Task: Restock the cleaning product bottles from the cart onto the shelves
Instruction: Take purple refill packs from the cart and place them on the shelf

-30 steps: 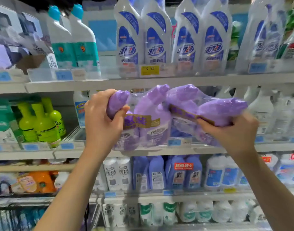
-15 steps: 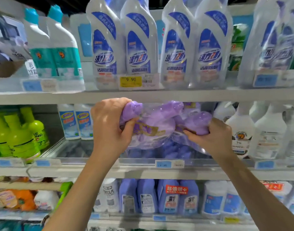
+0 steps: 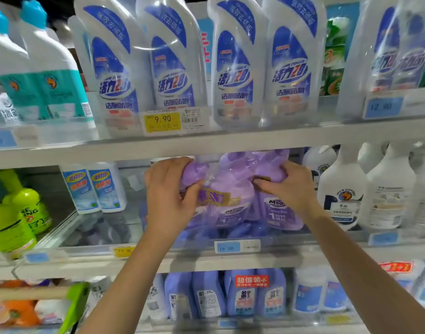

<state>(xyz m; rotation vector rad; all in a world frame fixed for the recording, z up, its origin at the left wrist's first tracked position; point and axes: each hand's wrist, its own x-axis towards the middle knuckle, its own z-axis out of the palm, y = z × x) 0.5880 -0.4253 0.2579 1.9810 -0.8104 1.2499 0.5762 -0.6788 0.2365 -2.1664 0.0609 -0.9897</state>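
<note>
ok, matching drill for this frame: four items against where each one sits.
1 purple bottle packs
2 lime green bottles
3 yellow 9.90 tag
4 white spray bottles

A on the upper shelf edge
B held by left grip and right grip
C right of both grips
D far left of both grips

Pairs: 1-B, 2-D, 3-A, 4-C

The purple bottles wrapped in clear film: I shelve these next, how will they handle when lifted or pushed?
The purple bottles wrapped in clear film are probably rigid but slippery: the left hand and right hand grip the necks. Likely heavy: several bottles bundled. Tall, so they may tip if pushed high.
</note>
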